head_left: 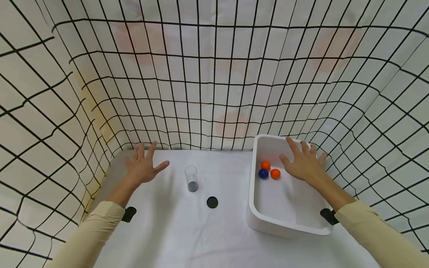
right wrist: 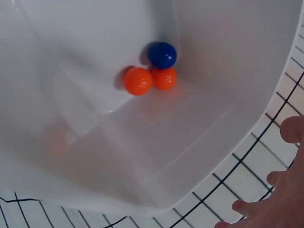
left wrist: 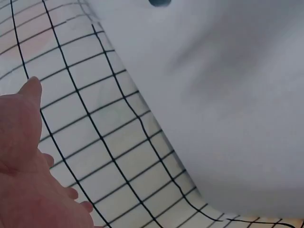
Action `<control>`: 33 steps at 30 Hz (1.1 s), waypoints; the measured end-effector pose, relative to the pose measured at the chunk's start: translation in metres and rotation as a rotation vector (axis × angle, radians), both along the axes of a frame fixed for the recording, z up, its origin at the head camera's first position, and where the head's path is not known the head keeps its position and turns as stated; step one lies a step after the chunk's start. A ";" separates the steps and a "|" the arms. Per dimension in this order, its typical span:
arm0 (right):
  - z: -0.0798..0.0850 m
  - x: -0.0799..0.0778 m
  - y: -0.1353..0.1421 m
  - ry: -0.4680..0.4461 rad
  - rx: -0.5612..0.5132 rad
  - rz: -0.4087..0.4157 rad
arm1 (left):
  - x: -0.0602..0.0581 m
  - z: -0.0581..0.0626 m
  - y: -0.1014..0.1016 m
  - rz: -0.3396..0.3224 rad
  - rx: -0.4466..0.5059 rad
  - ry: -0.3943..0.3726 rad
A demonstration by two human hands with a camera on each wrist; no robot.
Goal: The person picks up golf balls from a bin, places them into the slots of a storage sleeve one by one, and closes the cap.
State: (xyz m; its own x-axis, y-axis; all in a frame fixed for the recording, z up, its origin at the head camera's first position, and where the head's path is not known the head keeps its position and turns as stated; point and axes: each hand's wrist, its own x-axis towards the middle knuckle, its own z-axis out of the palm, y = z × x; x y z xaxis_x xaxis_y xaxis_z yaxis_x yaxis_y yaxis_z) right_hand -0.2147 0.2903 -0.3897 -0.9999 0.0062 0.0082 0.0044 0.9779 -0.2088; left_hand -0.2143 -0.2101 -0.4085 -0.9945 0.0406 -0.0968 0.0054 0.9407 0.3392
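Note:
My left hand [head_left: 142,167] hovers over the left part of the table with fingers spread, holding nothing. To its right stands a clear plastic cup [head_left: 191,178], upright. My right hand [head_left: 305,163] is spread above the white bin [head_left: 252,186], also holding nothing. Inside the bin, near its left wall, two orange balls [head_left: 275,174] and a dark blue ball [head_left: 263,174] lie close together. The right wrist view shows the blue ball [right wrist: 162,55] touching an orange ball [right wrist: 164,79]. In the left wrist view my left hand [left wrist: 38,166] appears at the left edge.
A black disc [head_left: 212,202] lies on the white table [head_left: 187,230], in front of the cup. Black netting [head_left: 214,82] rises behind the table and along both sides, with pale cloth behind it. The bin takes up the table's right side.

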 end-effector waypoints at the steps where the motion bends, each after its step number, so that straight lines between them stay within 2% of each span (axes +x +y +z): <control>1: 0.001 0.000 -0.004 0.000 -0.006 0.003 | 0.000 0.001 0.004 -0.008 0.012 -0.006; 8: 0.009 -0.002 -0.032 0.005 -0.049 0.034 | 0.004 0.000 0.028 -0.075 0.066 -0.042; 14: 0.013 -0.002 -0.051 0.070 -0.126 0.082 | 0.007 -0.012 0.040 -0.109 0.121 -0.035; 21: 0.012 -0.002 -0.074 0.103 -0.244 0.135 | 0.004 -0.031 0.048 -0.062 0.194 -0.057; 25: 0.010 -0.001 -0.087 0.095 -0.256 0.168 | 0.003 -0.048 0.049 -0.041 0.213 -0.059; 29: 0.008 0.001 -0.097 0.092 -0.253 0.212 | 0.004 -0.065 0.054 -0.037 0.293 -0.055; 33: 0.007 0.003 -0.105 0.064 -0.285 0.251 | 0.006 -0.076 0.060 0.006 0.398 -0.054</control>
